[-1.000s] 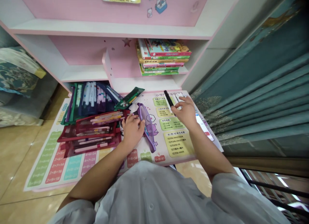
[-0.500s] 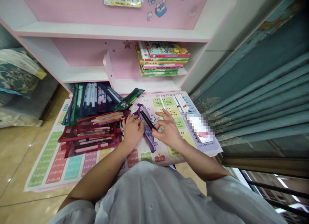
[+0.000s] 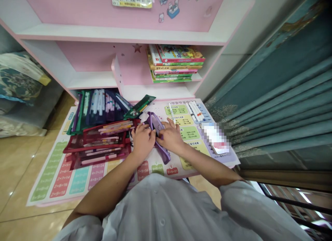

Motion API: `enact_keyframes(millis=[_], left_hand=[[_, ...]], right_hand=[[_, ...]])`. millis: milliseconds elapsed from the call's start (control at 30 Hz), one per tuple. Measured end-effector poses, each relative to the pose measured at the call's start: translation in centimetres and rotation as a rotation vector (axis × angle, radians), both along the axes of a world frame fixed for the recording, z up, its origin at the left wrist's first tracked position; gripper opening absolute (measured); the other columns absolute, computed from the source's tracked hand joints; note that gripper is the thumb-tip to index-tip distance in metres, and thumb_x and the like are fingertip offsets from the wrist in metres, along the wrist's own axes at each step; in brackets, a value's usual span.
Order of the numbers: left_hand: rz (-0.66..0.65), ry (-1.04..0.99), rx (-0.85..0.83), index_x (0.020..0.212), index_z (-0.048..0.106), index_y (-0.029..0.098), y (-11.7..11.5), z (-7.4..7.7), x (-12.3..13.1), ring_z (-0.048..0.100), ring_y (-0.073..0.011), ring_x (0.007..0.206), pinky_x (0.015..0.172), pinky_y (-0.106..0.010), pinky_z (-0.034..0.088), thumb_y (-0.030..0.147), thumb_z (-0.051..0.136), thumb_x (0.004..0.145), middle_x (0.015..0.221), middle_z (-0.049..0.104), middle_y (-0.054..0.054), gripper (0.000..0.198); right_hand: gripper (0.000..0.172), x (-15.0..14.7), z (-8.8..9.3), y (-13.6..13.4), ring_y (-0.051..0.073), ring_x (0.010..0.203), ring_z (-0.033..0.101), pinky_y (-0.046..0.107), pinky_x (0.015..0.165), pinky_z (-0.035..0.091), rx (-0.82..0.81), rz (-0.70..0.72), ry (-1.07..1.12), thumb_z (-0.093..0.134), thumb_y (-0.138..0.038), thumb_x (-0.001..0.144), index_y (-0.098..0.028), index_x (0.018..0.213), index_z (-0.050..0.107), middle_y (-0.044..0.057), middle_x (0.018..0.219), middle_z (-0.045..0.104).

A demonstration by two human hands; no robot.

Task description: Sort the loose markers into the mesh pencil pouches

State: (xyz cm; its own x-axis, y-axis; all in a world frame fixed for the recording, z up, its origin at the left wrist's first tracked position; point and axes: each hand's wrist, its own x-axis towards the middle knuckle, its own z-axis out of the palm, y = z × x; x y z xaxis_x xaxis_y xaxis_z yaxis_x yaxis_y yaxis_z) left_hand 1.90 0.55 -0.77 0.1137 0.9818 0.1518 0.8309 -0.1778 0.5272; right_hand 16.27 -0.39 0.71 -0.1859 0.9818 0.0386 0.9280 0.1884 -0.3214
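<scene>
A purple pencil case (image 3: 164, 155) lies on the desk with its long opening spread. My left hand (image 3: 143, 139) grips the case's left edge, thumb along the opening. My right hand (image 3: 171, 135) has its fingertips bent down into the opening, closed on a black pen that is almost wholly hidden by the fingers and the case. To the left lie red mesh pencil cases (image 3: 75, 144) with pens inside. A green pencil case (image 3: 140, 107) lies just beyond my left hand.
White markers (image 3: 195, 111) lie at the back right, with a single white marker (image 3: 171, 111) left of them. A phone (image 3: 216, 140) rests near the right edge. Blue pencil cases (image 3: 97, 119) are at the back left. Books (image 3: 176, 66) are stacked on the shelf.
My right hand has moved left and down to the purple case, taking the black pen into its opening. The left hand has stayed at the case's edge.
</scene>
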Motion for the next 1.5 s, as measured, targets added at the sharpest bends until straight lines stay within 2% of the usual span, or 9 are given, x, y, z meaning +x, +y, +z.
enact_keyframes(millis=[100,233,367,467,700,933,1100,1300,1500], left_hand=[[-0.002,-0.008,0.007,0.074,0.069,0.021,0.0,-0.1,-0.1,0.052,-0.0291,0.132,0.112,-0.059,0.033,0.031,0.054,0.093,0.124,0.070,-0.007,0.027],[0.003,-0.005,0.002,0.074,0.070,0.020,-0.1,0.0,0.0,0.051,-0.0296,0.133,0.113,-0.059,0.032,0.031,0.055,0.093,0.125,0.070,-0.008,0.027],[0.009,-0.013,-0.017,0.074,0.070,0.020,-0.1,0.1,0.0,0.051,-0.0294,0.134,0.113,-0.059,0.032,0.031,0.056,0.093,0.125,0.070,-0.008,0.026],[0.009,-0.017,-0.018,0.073,0.069,0.020,0.0,-0.1,0.0,0.050,-0.0298,0.134,0.112,-0.060,0.032,0.031,0.057,0.093,0.126,0.069,-0.007,0.026],[0.006,-0.017,0.000,0.073,0.069,0.020,0.0,-0.3,-0.1,0.051,-0.0299,0.133,0.112,-0.060,0.032,0.031,0.057,0.093,0.125,0.070,-0.007,0.026],[0.007,-0.015,-0.004,0.072,0.069,0.020,0.0,-0.3,-0.1,0.051,-0.0298,0.132,0.113,-0.060,0.032,0.032,0.057,0.092,0.124,0.070,-0.007,0.026],[0.007,-0.013,-0.009,0.072,0.069,0.021,0.0,-0.2,-0.1,0.051,-0.0305,0.133,0.112,-0.059,0.033,0.032,0.056,0.092,0.124,0.070,-0.008,0.027],[0.011,-0.016,-0.002,0.074,0.070,0.020,0.0,-0.2,0.0,0.051,-0.0303,0.133,0.113,-0.060,0.031,0.032,0.055,0.093,0.124,0.070,-0.007,0.027],[-0.002,-0.020,0.014,0.071,0.068,0.020,0.1,-0.4,-0.1,0.052,-0.0297,0.132,0.112,-0.059,0.033,0.032,0.056,0.093,0.123,0.071,-0.007,0.028]], right_hand=[[0.017,0.6,-0.4,0.9,0.040,0.142,0.035,0.066,0.108,0.032,0.019,-0.025,0.080,0.068,-0.035,0.079,-0.021,0.072,0.074,0.013,0.138,0.059],[0.017,2.6,-0.7,3.6,0.037,0.141,0.037,0.062,0.108,0.035,0.181,-0.189,0.192,0.065,-0.033,0.080,-0.021,0.073,0.073,0.011,0.136,0.061],[0.016,5.1,-1.5,6.8,0.040,0.145,0.029,0.066,0.109,0.030,0.203,-0.394,0.091,0.065,-0.030,0.080,-0.017,0.079,0.073,0.015,0.142,0.055],[0.020,6.2,-2.4,8.1,0.040,0.147,0.025,0.068,0.110,0.027,0.141,-0.458,-0.001,0.067,-0.035,0.081,-0.016,0.086,0.074,0.017,0.146,0.050],[0.037,6.3,-4.3,8.7,0.041,0.146,0.023,0.069,0.111,0.022,0.019,-0.454,-0.055,0.064,-0.050,0.082,-0.015,0.088,0.074,0.017,0.149,0.046],[0.029,5.8,-4.4,9.1,0.041,0.145,0.025,0.067,0.111,0.024,0.005,-0.412,-0.097,0.061,-0.039,0.082,-0.014,0.083,0.074,0.016,0.148,0.047],[0.020,5.7,-2.9,8.2,0.040,0.146,0.026,0.067,0.110,0.028,0.043,-0.392,0.005,0.062,-0.030,0.078,-0.015,0.068,0.069,0.014,0.149,0.049],[0.017,4.3,0.3,4.1,0.039,0.143,0.033,0.063,0.111,0.029,0.230,-0.262,0.289,0.066,-0.026,0.068,-0.020,0.054,0.058,0.009,0.140,0.058],[0.018,2.1,1.5,0.9,0.040,0.143,0.033,0.062,0.109,0.031,0.158,-0.126,0.320,0.066,-0.023,0.065,-0.020,0.051,0.055,0.010,0.138,0.060]])
